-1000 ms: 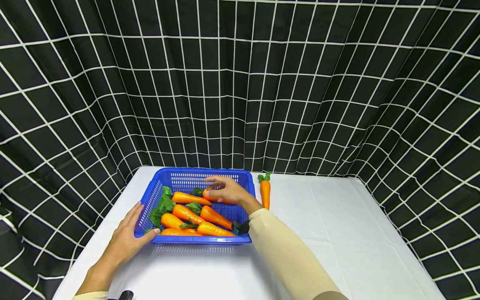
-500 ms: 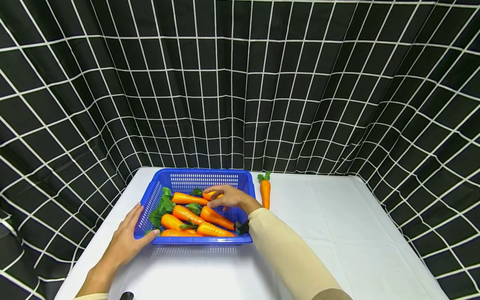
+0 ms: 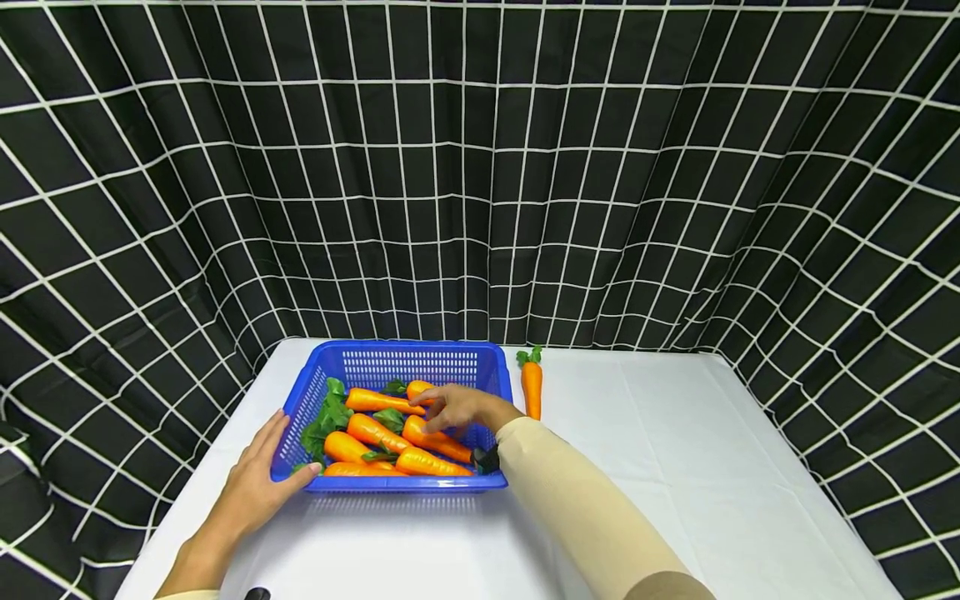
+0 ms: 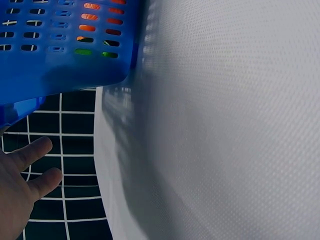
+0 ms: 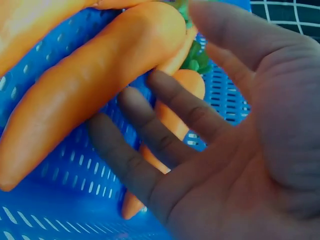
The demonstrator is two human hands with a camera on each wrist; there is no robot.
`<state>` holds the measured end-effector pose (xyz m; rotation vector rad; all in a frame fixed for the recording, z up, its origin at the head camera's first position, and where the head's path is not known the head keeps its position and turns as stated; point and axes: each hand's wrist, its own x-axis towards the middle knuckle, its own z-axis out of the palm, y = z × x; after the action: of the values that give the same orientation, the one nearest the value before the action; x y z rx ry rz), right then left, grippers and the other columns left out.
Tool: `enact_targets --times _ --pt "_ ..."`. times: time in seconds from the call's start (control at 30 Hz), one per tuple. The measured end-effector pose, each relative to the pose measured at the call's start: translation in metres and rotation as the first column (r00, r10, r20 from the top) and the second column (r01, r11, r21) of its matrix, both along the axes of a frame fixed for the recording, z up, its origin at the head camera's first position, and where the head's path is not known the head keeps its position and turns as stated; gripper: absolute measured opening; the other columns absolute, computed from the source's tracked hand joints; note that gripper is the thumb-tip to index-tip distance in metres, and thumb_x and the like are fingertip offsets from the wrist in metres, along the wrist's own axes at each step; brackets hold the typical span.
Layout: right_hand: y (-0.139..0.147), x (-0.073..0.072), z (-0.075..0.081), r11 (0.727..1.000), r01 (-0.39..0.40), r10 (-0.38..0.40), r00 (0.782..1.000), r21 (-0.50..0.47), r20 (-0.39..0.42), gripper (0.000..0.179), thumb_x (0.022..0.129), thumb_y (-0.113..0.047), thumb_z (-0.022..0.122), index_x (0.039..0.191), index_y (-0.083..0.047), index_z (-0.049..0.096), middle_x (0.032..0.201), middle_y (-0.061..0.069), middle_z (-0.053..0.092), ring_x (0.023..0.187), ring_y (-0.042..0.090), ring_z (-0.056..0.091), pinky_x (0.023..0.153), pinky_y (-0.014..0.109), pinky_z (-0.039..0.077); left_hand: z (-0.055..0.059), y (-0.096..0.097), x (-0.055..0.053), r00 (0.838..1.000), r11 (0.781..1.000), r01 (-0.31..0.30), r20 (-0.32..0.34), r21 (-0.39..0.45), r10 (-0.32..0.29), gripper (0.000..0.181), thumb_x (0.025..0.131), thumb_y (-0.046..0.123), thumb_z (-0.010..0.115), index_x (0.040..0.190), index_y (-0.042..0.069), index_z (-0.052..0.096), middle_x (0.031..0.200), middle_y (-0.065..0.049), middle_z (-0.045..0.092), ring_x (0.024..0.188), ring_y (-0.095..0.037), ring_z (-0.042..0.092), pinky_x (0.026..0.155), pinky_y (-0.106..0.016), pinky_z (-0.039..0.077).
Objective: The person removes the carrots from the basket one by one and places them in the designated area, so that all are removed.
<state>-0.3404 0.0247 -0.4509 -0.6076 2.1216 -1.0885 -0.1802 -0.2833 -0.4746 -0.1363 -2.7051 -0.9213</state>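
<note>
A blue plastic basket [image 3: 491,367] holds several orange carrots with green leafy tops. My left hand [image 3: 258,475] is at its near left corner, fingers straight along the left side and thumb by the front rim. In the left wrist view, two spread fingers of the left hand [image 4: 30,170] show below the basket wall [image 4: 75,72]. My right hand [image 3: 457,407] reaches inside over a carrot [image 3: 431,437] in the right part. In the right wrist view, the right hand's [image 5: 210,150] spread fingertips lie right along this carrot's [image 5: 95,85] side, with the thumb near its leafy end.
One more carrot [image 3: 532,387] lies on the white table [image 3: 675,467], just right of the basket. A black curtain with white grid lines [image 3: 480,208] hangs behind and on both sides. A small dark object [image 3: 257,593] shows at the bottom edge.
My right hand has left the carrot at the back of the basket and come down and nearer, to the carrot in the right part. The left hand has stayed at the corner.
</note>
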Motion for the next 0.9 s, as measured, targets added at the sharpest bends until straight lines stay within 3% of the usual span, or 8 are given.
enact_targets --times 0.4,0.67,0.9 --pt "-0.0019 0.0002 -0.0054 0.995 -0.038 0.035 0.999 0.089 0.040 0.060 0.082 -0.001 0.075 0.136 -0.021 0.057 0.099 0.009 0.061 0.090 0.023 0.062 0.072 0.047 0.056 0.0001 0.0006 0.0003 1.000 1.000 -0.004 0.000 -0.012 0.004 0.091 0.082 0.045 0.072 0.149 0.000 0.030 0.155 -0.017 0.023 0.129 -0.051 0.030 0.091 -0.074 0.025" --pt "0.0004 0.0037 -0.0059 0.989 -0.054 0.057 0.998 0.139 -0.015 0.063 0.080 0.006 0.072 0.135 -0.020 0.057 0.087 0.009 0.065 0.076 0.022 0.063 0.069 0.043 0.057 0.0010 0.0013 0.0007 1.000 1.000 -0.002 -0.008 -0.008 0.002 0.090 0.082 0.045 0.073 0.148 -0.001 0.032 0.154 -0.018 0.024 0.130 -0.051 0.029 0.091 -0.074 0.025" --pt "0.0011 0.0043 -0.0049 0.985 -0.048 0.053 0.998 0.166 -0.028 0.062 0.080 0.004 0.073 0.133 -0.023 0.059 0.090 0.008 0.063 0.074 0.023 0.063 0.068 0.043 0.056 0.0003 0.0011 0.0014 1.000 1.000 -0.003 0.003 -0.011 0.003 0.091 0.082 0.046 0.072 0.149 -0.001 0.030 0.155 -0.018 0.023 0.131 -0.051 0.028 0.092 -0.074 0.024"
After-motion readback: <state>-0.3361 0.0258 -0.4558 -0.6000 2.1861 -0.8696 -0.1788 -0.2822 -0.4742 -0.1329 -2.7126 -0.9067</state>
